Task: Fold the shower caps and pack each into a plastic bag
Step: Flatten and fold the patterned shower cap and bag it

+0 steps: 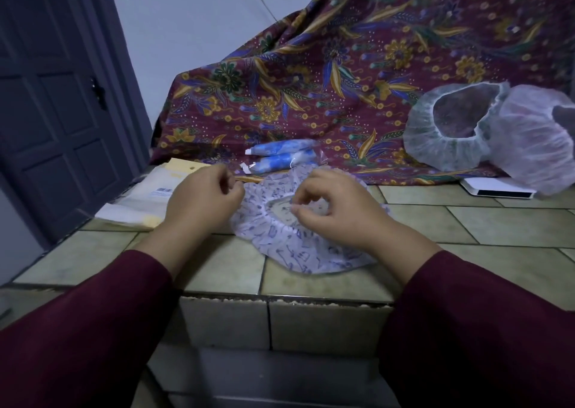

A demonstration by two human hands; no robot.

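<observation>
My left hand (pixel 205 199) is curled, thumb and fingertips pinching the left rim of the cap (pixel 280 236). My right hand (pixel 336 211) is curled over the cap's centre, fingertips pinching the elastic edge at the opening. The cap, white with blue print, lies flat on the surface (pixel 451 224) between and beneath both hands; most of it spreads below and toward me from the right hand.

Beyond the hands, between them, two packed bags (pixel 281 157) lie side by side, each holding a rolled blue-and-white cap. They rest at the foot of the cloth (pixel 326 74), just beyond the cap's far edge.

Left of my left hand lies a stack of flat packets (pixel 149 196), white and pale yellow, touching the surface's left edge.

Far right of my right hand, well apart, two loose caps (pixel 485 130) stand open and puffed, one clear-white, one pinkish, overlapping. A white flat box (pixel 497 190) lies under them.

Surface: tiled, greenish-beige squares with dark grout; the front edge drops to a tiled face below my sleeves (pixel 93 330), which are dark red.

Room: the cloth, maroon with a floral pattern, drapes over something tall behind the surface. A pale wall (pixel 186 18) stands behind it; a dark panelled door (pixel 53 112) with a handle is at far left.
</observation>
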